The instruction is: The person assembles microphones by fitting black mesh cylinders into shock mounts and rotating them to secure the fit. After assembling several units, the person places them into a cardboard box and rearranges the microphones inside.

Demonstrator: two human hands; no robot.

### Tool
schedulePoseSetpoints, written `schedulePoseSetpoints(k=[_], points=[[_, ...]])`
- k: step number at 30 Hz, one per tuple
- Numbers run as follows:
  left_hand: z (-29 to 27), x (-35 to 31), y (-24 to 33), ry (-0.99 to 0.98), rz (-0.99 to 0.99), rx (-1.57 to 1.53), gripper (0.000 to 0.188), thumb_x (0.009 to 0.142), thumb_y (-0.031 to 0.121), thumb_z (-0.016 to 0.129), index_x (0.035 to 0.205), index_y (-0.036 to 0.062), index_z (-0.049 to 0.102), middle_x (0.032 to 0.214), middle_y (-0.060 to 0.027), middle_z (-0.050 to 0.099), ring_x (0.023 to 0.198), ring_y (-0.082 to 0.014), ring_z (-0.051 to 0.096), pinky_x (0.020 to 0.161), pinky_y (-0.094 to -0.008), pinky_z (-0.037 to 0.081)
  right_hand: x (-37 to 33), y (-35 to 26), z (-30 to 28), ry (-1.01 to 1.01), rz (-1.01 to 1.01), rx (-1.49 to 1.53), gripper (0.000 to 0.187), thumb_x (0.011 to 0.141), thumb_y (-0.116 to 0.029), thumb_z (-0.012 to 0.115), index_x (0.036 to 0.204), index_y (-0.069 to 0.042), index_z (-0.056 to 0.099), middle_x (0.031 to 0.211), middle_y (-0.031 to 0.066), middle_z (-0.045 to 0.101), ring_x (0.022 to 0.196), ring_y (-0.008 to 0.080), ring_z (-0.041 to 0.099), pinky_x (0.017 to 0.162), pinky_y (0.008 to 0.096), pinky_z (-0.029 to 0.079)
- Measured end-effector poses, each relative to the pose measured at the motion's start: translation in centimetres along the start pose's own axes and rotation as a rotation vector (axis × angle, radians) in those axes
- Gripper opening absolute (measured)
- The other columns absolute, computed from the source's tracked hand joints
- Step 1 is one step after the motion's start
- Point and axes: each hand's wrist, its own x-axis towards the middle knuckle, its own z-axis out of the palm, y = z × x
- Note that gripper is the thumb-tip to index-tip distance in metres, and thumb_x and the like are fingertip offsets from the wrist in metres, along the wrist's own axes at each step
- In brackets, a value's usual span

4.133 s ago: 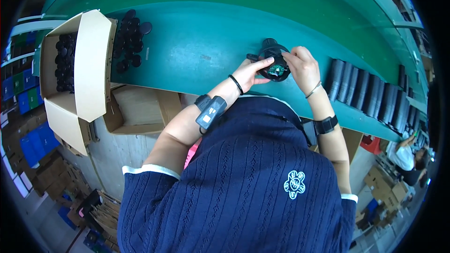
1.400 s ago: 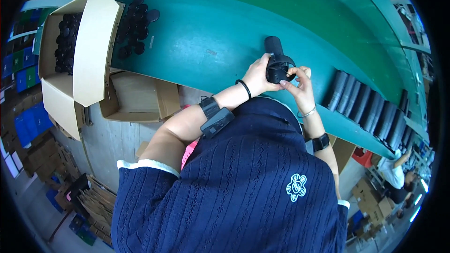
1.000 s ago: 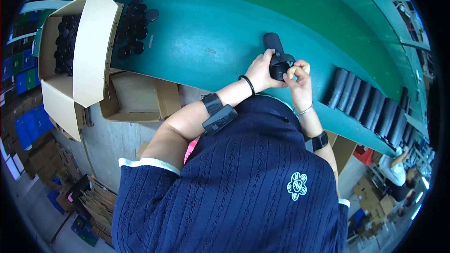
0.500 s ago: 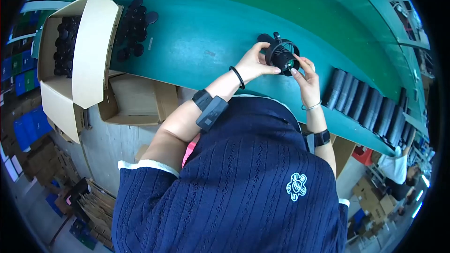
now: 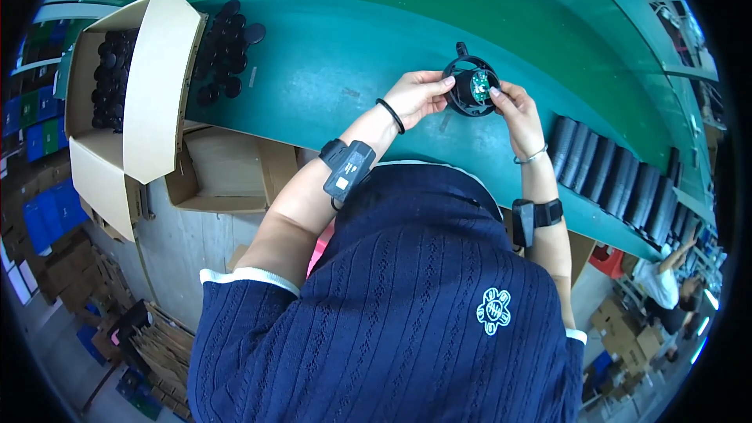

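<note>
Blk housing [image 5: 463,94] rotated since prev., PCB [image 5: 480,86] facing up, both hands [image 5: 415,99] pinching housing, its underside hidden

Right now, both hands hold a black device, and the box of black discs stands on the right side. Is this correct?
The box of black discs stands on the left side, not the right, as the head view shows. The left hand and right hand do hold the black device.

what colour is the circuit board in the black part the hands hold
The circuit board is green; the head view shows it best.
</note>
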Motion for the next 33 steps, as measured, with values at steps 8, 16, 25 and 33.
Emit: schedulePoseSetpoints(k=[8, 16, 25, 33], points=[[1.4, 1.4, 0.7, 0.028, -0.015, -0.031, 0.017, 0.086, 0.017, 0.065, 0.097, 0.0044, 0.063, 0.082, -0.0013, 0.062, 0.069, -0.0101, 0.057, 0.062, -0.0225, 0.049, 2.1, -0.6, -1.7, -0.029, 0.095, 0.039, 0.054, 0.084, -0.032, 0.065, 0.12, 0.008, 0.051, 0.102, 0.0083, 0.06, 0.088, 0.0136, 0.053, 0.072, 0.0253, 0.042], [1.7, 1.1, 0.7, 0.028, 0.004, -0.01, 0.018, 0.086, 0.016, 0.065, 0.1, 0.0045, 0.062, 0.084, -0.0018, 0.062, 0.072, -0.0107, 0.058, 0.064, -0.024, 0.05, 1.4, -0.9, -1.4, 0.049, -0.008, -0.07, 0.024, 0.085, -0.016, 0.064, 0.099, 0.003, 0.065, 0.112, 0.0063, 0.049, 0.09, 0.011, 0.052, 0.074, 0.0251, 0.043], [1.7, -1.1, -1.7, 0.043, 0.371, 0.285, 0.044, 0.082, 0.0, 0.064, 0.125, 0.0019, 0.052, 0.099, -0.0038, 0.062, 0.086, -0.01, 0.06, 0.078, -0.0265, 0.05, -0.9, 0.7, 0.3, 0.014, -0.219, 0.199, 0.035, 0.074, 0.01, 0.059, 0.106, -0.002, 0.064, 0.116, 0.004, 0.044, 0.114, 0.0154, 0.044, 0.098, 0.0287, 0.034], [1.6, -1.2, -3.4, -0.034, 0.368, 0.144, 0.061, 0.079, 0.003, 0.07, 0.132, 0.0005, 0.04, 0.11, -0.0069, 0.054, 0.1, -0.0139, 0.055, 0.085, -0.0281, 0.048, -2.2, 0.3, 1.0, 0.027, -0.336, 0.031, 0.035, 0.071, 0.011, 0.061, 0.103, -0.003, 0.061, 0.114, 0.0051, 0.039, 0.109, 0.0143, 0.044, 0.085, 0.0272, 0.044]])
